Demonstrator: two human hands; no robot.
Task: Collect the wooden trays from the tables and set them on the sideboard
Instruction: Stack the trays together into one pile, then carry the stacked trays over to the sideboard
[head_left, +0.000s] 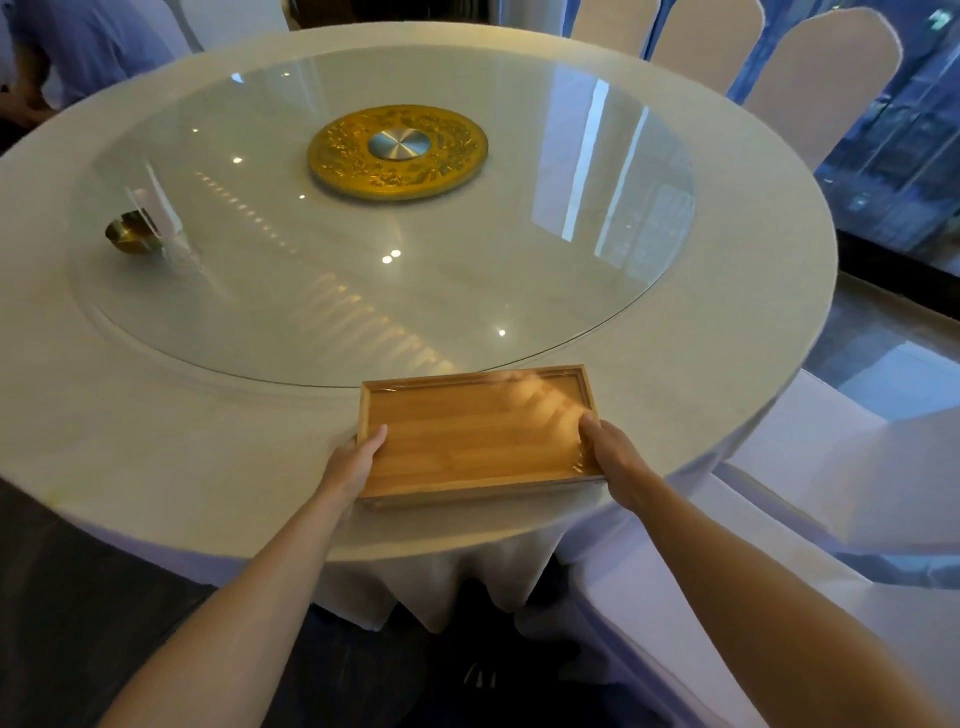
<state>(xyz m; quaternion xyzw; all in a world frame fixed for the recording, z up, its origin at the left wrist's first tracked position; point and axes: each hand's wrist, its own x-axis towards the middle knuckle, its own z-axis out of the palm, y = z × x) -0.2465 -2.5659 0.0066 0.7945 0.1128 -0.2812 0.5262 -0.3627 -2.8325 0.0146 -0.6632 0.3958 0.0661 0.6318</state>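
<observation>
A rectangular wooden tray (475, 434), wrapped in clear film, lies near the front edge of a round table (156, 457) with a white cloth. My left hand (353, 465) grips the tray's left short side, thumb over the rim. My right hand (613, 460) grips the right short side the same way. Whether the tray rests on the cloth or is just off it cannot be told. No sideboard is in view.
A glass turntable (519, 270) with a gold centre disc (397, 150) covers the table's middle. A small gold holder (132, 236) stands at its left. White-covered chairs (821, 88) ring the far right side, one chair (779, 545) is close at my right. A person (78, 47) stands far left.
</observation>
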